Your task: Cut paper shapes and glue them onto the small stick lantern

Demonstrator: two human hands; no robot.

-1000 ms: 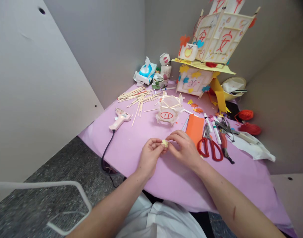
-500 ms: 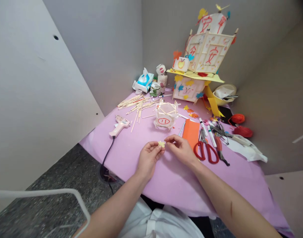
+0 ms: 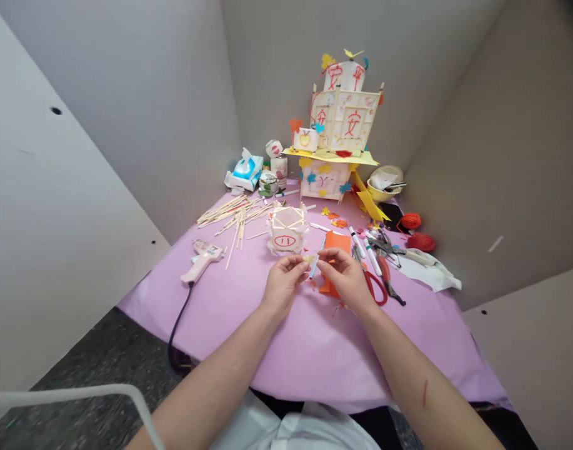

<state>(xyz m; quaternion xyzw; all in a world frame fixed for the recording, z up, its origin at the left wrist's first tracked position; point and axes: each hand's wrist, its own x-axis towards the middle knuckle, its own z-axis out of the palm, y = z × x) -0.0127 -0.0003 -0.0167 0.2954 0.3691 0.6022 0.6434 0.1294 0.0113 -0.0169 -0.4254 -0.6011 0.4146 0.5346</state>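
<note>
My left hand (image 3: pixel 286 282) pinches a small pale yellow paper cutout (image 3: pixel 307 258) between thumb and fingertips. My right hand (image 3: pixel 346 276) is closed at the fingertips on a narrow pale blue-and-white strip (image 3: pixel 313 267), close beside the cutout; what the strip is I cannot make out. Just behind the hands stands a small white paper-covered stick frame (image 3: pixel 286 240) with a red oval drawn on its front. Orange paper (image 3: pixel 338 241) lies under and behind my right hand, which also partly hides the red-handled scissors (image 3: pixel 378 290).
A pink glue gun (image 3: pixel 202 259) with a black cord lies left, near loose wooden sticks (image 3: pixel 227 212). A tall decorated paper tower (image 3: pixel 347 122) stands at the back. Markers (image 3: pixel 373 257), pliers (image 3: pixel 390 281) and red yarn (image 3: pixel 421 242) lie right. Tissues (image 3: pixel 245 170) stand back left.
The camera view has shifted, so the table things appear further left and lower. My right fingers now hold the pale strip beside the yellow cutout. Small red scraps show near my right hand.
</note>
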